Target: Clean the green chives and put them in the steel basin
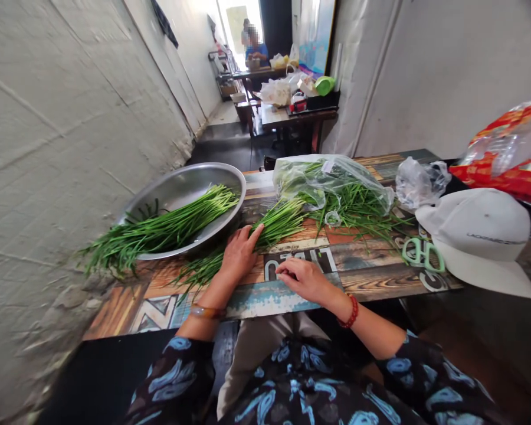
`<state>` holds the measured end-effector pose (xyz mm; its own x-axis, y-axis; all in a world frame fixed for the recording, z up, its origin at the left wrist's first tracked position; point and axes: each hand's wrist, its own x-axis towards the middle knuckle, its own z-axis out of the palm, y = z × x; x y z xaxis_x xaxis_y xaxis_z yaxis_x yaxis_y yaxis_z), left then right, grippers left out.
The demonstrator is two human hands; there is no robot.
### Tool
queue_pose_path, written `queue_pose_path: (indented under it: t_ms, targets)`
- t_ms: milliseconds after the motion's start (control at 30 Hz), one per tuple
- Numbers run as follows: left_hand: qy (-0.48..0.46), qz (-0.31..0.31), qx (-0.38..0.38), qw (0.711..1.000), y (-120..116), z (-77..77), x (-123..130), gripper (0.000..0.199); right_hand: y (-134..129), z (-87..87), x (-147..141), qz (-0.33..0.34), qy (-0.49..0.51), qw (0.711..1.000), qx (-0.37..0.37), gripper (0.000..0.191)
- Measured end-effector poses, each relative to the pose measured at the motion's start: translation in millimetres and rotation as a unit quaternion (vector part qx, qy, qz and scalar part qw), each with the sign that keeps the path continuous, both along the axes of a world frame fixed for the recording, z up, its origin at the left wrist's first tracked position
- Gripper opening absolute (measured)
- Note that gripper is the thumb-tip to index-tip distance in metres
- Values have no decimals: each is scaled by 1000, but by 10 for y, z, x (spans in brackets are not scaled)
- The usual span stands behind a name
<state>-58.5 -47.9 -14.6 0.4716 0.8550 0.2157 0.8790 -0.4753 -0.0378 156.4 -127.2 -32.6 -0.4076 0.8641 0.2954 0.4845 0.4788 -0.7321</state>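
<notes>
My left hand [239,255] lies across a bunch of green chives [283,221] on the table, its fingers stretched out over the stalks. To its right, my right hand [307,278] hovers low at the table's near side, fingers curled together with nothing visible in them. A wide metal basin [188,174] stands at the left, holding a thick bundle of chives [172,227] whose leafy ends hang over the rim. Beyond my hands, a clear plastic bag [292,171] partly covers more loose chives [358,203].
Green-handled scissors [425,254] lie beside a white cap [478,230] at the right. Behind them are a crumpled plastic bag [420,180] and a red-and-clear package [513,147]. A wall [71,118] borders the left. Another person [257,53] sits at a far table.
</notes>
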Motion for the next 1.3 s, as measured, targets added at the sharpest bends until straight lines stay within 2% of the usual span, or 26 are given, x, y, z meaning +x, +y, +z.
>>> queue_pose_path:
  t_ms: [67,133,233,300,400,533,633,700,900,1000,1067,1133,1200,1300]
  targets:
    - [-39,-16,-36,998,8,12,-33,76,55,98,62,15,34,999,-1,13]
    - [-82,-25,-56,995,33,63,-28,75,173,249,168,3,58,998,21,15]
    - [-173,-45,-22,984,120,164,88,59,485,473,380,-77,101,991,46,16]
    - [-229,-64,15,971,210,209,230,44,764,543,509,-136,149,979,34,21]
    - [-243,-56,38,968,352,202,464,36,1172,487,622,-197,193,961,18,24]
    - [-180,-10,34,983,429,62,635,31,1462,265,658,-198,81,974,79,19]
    - [-161,-28,59,985,388,-48,629,30,1473,108,682,-190,-11,974,120,17]
    - [-156,-57,83,983,353,-78,601,29,1445,41,705,-185,-51,974,123,16]
    - [-166,-107,110,974,250,11,652,24,1420,31,734,-169,-85,977,104,24]
    - [-142,-165,40,975,104,68,771,21,1421,39,725,-176,-60,978,97,22]
    - [-117,-240,-32,963,2,96,849,27,1423,27,719,-177,-55,978,92,19]
    - [-118,-293,-67,946,-56,117,892,34,1428,7,713,-178,-58,979,86,17]
    - [-162,-285,-45,944,-48,132,880,31,1436,-9,709,-181,-65,978,83,17]
    - [-261,-195,37,945,63,155,773,22,1449,2,713,-179,-62,978,85,13]
